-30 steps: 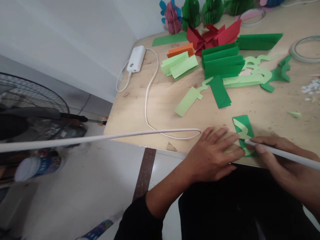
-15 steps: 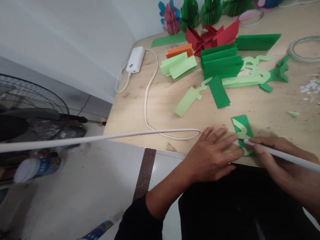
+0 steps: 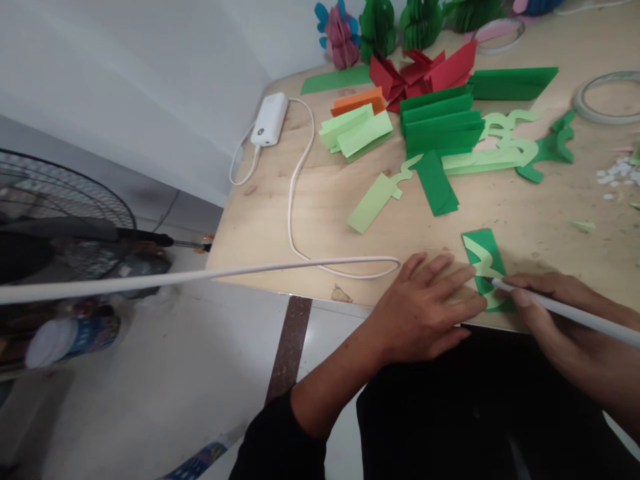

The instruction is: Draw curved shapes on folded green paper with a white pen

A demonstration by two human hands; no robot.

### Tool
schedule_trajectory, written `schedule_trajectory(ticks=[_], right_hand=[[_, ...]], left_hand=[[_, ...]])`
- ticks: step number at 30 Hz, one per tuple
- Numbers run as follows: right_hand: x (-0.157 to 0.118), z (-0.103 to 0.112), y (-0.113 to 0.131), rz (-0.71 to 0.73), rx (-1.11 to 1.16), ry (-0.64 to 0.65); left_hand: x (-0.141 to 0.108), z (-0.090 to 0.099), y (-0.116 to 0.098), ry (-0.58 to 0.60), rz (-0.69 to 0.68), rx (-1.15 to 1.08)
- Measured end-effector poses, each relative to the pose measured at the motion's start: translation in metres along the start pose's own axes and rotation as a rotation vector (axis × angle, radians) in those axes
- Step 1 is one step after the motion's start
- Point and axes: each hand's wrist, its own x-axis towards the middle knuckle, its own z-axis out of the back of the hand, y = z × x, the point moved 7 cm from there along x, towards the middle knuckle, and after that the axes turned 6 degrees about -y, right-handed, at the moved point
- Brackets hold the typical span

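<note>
Near the table's front edge lies a dark green paper piece [image 3: 493, 248] with a wavy light green cutout [image 3: 479, 253] on top of it. My left hand [image 3: 425, 307] lies spread on the table, its fingertips touching the left side of these papers. A white pen [image 3: 565, 309] is gripped in my right hand [image 3: 565, 320], its tip on the papers beside the cutout's edge. Farther back are a light green strip with a curly end [image 3: 371, 202] and a folded dark green strip [image 3: 437, 184].
Folded green papers [image 3: 443, 130], red papers [image 3: 425, 73] and light green papers [image 3: 365, 133] lie at the back. A white power bank [image 3: 271, 120] trails a cable [image 3: 291, 200] across the left side. Tape rolls [image 3: 583, 107] and paper scraps [image 3: 621, 171] are at right.
The pen tip in my right hand has shifted slightly to the right along the cutout. My left hand stays in place on the papers; the whole view has moved very slightly.
</note>
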Motion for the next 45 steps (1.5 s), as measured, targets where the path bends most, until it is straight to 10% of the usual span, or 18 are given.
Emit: schedule_trajectory(ticks=[45], right_hand=[[-0.017,0.006,0.0,0.077,-0.012,-0.034]], left_hand=[[-0.001,-0.004,0.001,0.018,0.004,-0.009]])
